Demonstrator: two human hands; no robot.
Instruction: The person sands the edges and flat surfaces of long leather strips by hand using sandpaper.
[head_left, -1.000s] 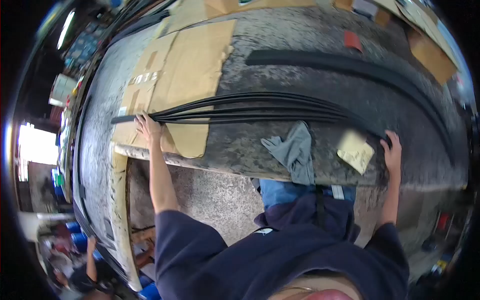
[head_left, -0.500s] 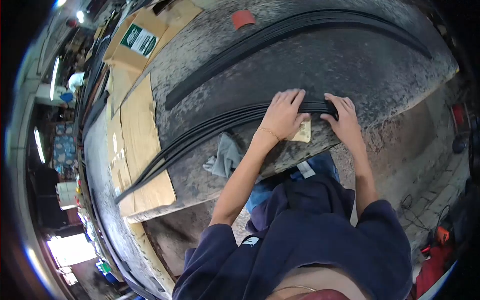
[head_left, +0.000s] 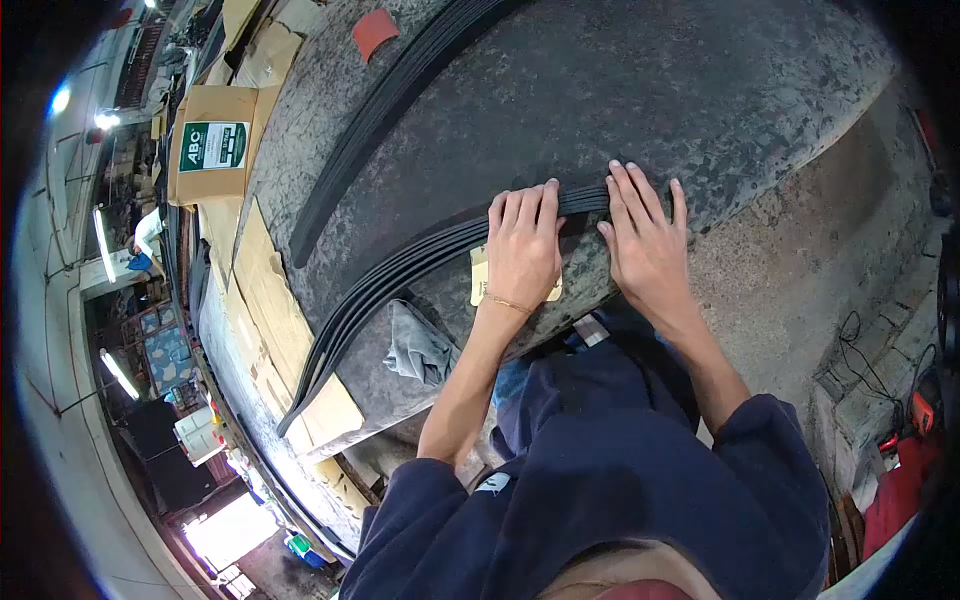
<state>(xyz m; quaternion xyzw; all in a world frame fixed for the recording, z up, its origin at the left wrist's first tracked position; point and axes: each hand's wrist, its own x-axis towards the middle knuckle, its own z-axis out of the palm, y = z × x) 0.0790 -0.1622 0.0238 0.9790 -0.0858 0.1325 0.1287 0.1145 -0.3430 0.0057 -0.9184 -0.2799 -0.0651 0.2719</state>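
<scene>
A bundle of long, thin black strips (head_left: 400,258), rubber-like in look, curves across the dark worktable (head_left: 700,90). My left hand (head_left: 525,240) lies over the bundle near its right end, its fingers bent over the far edge. At that end, my right hand (head_left: 645,235) rests with fingers stretched out and touching the strip ends. Partly under my left hand is a pale yellow piece (head_left: 479,277) with small print. A grey cloth (head_left: 418,345) lies just left of my left forearm.
A second black strip bundle (head_left: 370,125) lies farther back, near a red-orange piece (head_left: 375,35). Flattened cardboard (head_left: 262,290) and a box labelled ABC (head_left: 212,185) are at left. Another person (head_left: 147,235) is in the far left background. A cable (head_left: 850,340) lies on the right-hand floor.
The view has turned, shifting the table's contents. My right hand has gone from curled fingers at the strip ends to straighter fingers lying flatter. My left hand stays on the bundle.
</scene>
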